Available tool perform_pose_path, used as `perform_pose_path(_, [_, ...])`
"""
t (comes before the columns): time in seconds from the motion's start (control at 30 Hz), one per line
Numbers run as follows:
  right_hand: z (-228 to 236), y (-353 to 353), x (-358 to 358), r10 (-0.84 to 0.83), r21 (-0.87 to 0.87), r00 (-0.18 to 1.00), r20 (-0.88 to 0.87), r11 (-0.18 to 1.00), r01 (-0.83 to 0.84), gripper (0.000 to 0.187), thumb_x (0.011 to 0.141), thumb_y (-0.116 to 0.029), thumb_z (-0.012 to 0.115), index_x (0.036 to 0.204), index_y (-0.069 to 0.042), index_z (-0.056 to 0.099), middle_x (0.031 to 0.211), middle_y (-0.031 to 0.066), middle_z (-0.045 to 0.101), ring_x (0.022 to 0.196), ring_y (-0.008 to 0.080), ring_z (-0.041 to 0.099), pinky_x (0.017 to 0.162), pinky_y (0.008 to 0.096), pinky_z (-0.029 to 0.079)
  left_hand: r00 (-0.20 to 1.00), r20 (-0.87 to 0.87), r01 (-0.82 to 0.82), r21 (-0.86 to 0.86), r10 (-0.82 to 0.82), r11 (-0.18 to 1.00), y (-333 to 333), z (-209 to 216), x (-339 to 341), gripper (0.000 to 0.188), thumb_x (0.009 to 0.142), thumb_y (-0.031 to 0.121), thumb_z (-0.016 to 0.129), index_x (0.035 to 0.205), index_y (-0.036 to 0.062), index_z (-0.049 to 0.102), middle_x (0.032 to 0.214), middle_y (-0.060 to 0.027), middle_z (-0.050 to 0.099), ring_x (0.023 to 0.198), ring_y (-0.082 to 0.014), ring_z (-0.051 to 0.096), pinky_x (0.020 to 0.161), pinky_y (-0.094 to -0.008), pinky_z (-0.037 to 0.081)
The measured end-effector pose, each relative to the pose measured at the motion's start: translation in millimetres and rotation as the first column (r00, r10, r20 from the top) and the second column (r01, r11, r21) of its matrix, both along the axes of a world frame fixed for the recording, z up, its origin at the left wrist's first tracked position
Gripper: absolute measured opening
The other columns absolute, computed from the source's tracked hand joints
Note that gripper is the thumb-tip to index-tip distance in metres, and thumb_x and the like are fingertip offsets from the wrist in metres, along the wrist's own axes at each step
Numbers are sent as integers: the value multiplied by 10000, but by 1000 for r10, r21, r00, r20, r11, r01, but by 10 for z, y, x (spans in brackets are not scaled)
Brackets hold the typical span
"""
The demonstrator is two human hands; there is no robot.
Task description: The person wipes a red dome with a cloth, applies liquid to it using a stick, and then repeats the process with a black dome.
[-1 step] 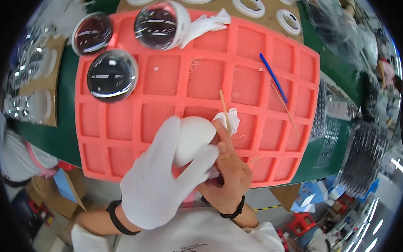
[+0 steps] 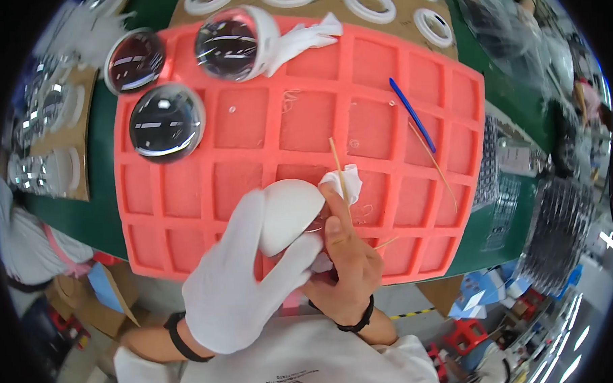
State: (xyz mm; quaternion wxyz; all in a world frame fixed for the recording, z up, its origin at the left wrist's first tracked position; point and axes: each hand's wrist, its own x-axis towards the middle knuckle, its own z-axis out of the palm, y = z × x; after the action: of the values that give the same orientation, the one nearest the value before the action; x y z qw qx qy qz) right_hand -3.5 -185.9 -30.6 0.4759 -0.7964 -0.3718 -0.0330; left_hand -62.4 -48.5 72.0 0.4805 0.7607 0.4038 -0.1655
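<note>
My left hand (image 2: 228, 282), in a white glove, is closed around a white dome-shaped housing (image 2: 288, 216), its fingers spread along both sides. A sliver of a shiny part shows under the housing's right edge. My bare right hand (image 2: 349, 257) presses close at that edge, index finger stretched along it and thumb bent; its other fingers are curled and partly hidden. Just beyond the right fingertips lie a crumpled white cloth (image 2: 351, 183) and a thin wooden stick (image 2: 338, 165). All this is above a pink foam tray (image 2: 278, 155) with square pockets.
Three glossy dark domes, one a dome in a white housing (image 2: 228, 45), stand at the tray's far left. Beside it is a white glove (image 2: 301, 42). A blue pen-like tool (image 2: 413, 115) lies at right. White rings (image 2: 369, 5) sit on cardboard behind; clear-domed units (image 2: 49, 170) stand left.
The view has shifted slightly. The white housing has turned a little in my hands, and more of the shiny part under its right edge shows.
</note>
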Motion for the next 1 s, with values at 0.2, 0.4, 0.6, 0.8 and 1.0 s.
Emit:
perform_pose_path(0.2, [46, -28, 9, 7, -44, 1000, 24, 999, -6, 1062, 520, -58, 836, 1495, -74, 417, 1387, 260, 584, 575, 157, 553, 470, 222, 379, 891, 159, 306, 479, -424, 823, 61, -212, -268, 618, 810, 236, 769, 1361, 41, 567, 1338, -276, 581, 1060, -386, 669, 821, -396, 564])
perform_pose_path(0.4, [1, -57, -14, -39, -96, 994, 100, 994, 49, 955, 522, -88, 818, 1411, -63, 471, 1375, 204, 614, 530, 121, 509, 453, 211, 349, 706, 96, 433, 725, -701, 535, 55, -175, -134, 494, 698, 182, 839, 1178, 166, 721, 1423, -332, 486, 1050, -405, 671, 756, -408, 582])
perform_pose_path(0.6, [17, -58, -21, -53, -94, 996, 72, 994, 59, 942, 500, -130, 832, 1372, -63, 479, 1379, 186, 617, 546, 101, 535, 453, 204, 349, 706, 202, 389, 691, -679, 609, 102, -255, -331, 515, 674, 182, 839, 1174, 148, 716, 1416, -388, 458, 1068, -413, 664, 768, -406, 578])
perform_pose_path(0.8, [18, -71, -41, -44, -80, 998, 48, 996, 48, 892, 556, -155, 846, 1363, -62, 479, 1361, 181, 630, 558, 98, 551, 451, 198, 342, 702, 106, 441, 712, -704, 546, 61, -166, -161, 503, 674, 191, 836, 1157, 115, 718, 1424, -382, 458, 1038, -396, 668, 799, -401, 569])
perform_pose_path(1.0, [11, -10, -18, -56, -99, 994, 89, 993, 64, 878, 568, -136, 841, 1364, -61, 479, 1358, 179, 633, 570, 104, 568, 449, 200, 346, 742, 176, 365, 703, -647, 611, 85, -235, -354, 511, 681, 187, 830, 1179, 164, 723, 1452, -326, 467, 1047, -373, 669, 807, -383, 569])
